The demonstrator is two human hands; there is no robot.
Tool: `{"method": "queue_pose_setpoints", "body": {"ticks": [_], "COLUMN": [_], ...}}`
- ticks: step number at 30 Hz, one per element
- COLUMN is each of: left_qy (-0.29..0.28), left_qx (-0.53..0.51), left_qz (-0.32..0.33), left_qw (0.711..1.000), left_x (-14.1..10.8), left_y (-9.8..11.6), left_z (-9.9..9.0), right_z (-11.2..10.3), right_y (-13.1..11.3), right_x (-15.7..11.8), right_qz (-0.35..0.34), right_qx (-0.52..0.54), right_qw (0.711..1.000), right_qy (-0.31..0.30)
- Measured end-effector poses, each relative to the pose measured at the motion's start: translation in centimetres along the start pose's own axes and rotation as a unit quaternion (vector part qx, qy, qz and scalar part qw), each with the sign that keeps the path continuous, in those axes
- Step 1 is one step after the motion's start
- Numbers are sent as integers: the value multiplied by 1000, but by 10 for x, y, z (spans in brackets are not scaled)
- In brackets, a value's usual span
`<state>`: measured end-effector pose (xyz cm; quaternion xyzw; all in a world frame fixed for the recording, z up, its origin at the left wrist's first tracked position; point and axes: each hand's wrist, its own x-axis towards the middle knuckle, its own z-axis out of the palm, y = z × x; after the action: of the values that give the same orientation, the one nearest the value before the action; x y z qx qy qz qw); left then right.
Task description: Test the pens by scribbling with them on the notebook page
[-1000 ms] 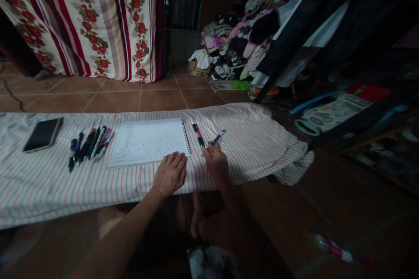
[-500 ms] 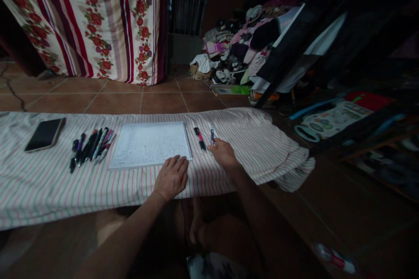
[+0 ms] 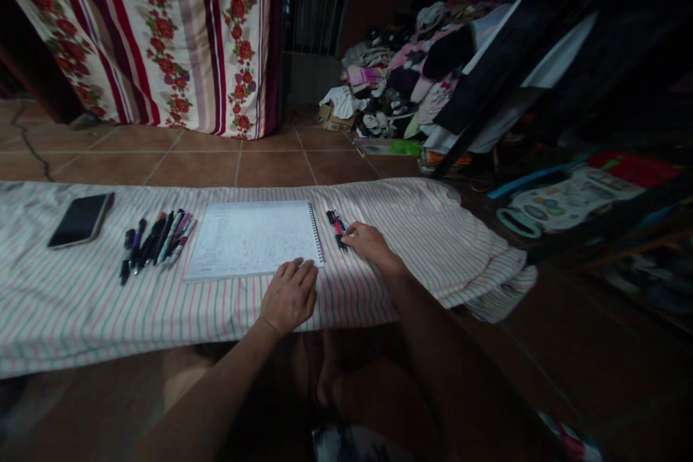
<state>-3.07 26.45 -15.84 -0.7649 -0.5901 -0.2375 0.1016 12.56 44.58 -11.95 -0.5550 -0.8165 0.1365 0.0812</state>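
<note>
My right hand (image 3: 369, 242) pinches the lower end of a white-and-blue pen (image 3: 339, 219), which lies close alongside a red-and-black pen (image 3: 333, 221) on the striped cloth. Whether the two pens touch is hard to make out. Left of them lies a spiral notebook (image 3: 249, 238), its wire binding on the right and faint writing on its page. My left hand (image 3: 291, 294) rests palm down, fingers stretched out, at the notebook's lower right corner.
Several pens (image 3: 159, 240) lie in a cluster left of the notebook, with a dark phone (image 3: 81, 219) farther left. The striped cloth (image 3: 411, 260) hangs over the table's edges. Beyond are a floral curtain (image 3: 187, 29) and a heap of clothes (image 3: 403, 79) on the tiled floor.
My right hand has moved the white-and-blue pen left, closer to the red-and-black pen. My left hand stays at the notebook's corner. The view has shifted slightly.
</note>
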Motion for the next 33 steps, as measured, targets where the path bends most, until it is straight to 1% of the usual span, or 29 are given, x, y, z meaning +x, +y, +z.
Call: {"method": "queue_pose_setpoints", "body": {"ticks": [5, 11, 13, 14, 15, 17, 19, 20, 21, 22, 24, 26, 28, 33], "left_qy": [-6, 3, 5, 5, 4, 2, -2, -5, -9, -12, -18, -24, -24, -8], "left_qx": [-4, -12, -13, -14, -15, -20, -24, -25, -26, -28, -37, -47, -49, -57], "left_qz": [-7, -3, -2, -3, -4, -6, -10, -14, -17, -21, -30, -50, -70, -88], "left_qw": [1000, 1000, 1000, 1000, 1000, 1000, 1000, 1000, 999, 999, 999, 997, 996, 994], "left_x": [0, 0, -1, -1, -1, -1, 0, 0, 1, 2, 3, 5, 6, 8], "left_y": [0, 0, 0, -1, -1, -1, -1, -1, -1, 0, 0, 1, 2, 2], "left_z": [1, 0, 0, 0, 0, -1, -2, -2, -3, -3, -3, -4, -6, -8], "right_z": [0, -1, -4, -6, -7, -6, 1, 6, 11, 18, 30, 40, 45, 44], "right_y": [-3, -8, -14, -19, -26, -43, -64, -76, -86, -96, -112, -122, -128, -133], "right_x": [-1, -11, -16, -19, -23, -33, -46, -53, -61, -69, -84, -95, -102, -104], "right_qz": [5, 27, 39, 44, 48, 23, -4, -19, -28, -34, -42, -40, -34, -53], "right_qx": [5, 0, 0, 7, 24, 101, 214, 285, 351, 393, 435, 448, 451, 449], "right_qw": [1000, 999, 998, 997, 995, 986, 964, 944, 922, 906, 890, 887, 886, 888], "right_qy": [2, 17, 39, 59, 87, 129, 160, 164, 162, 154, 128, 102, 96, 89]}}
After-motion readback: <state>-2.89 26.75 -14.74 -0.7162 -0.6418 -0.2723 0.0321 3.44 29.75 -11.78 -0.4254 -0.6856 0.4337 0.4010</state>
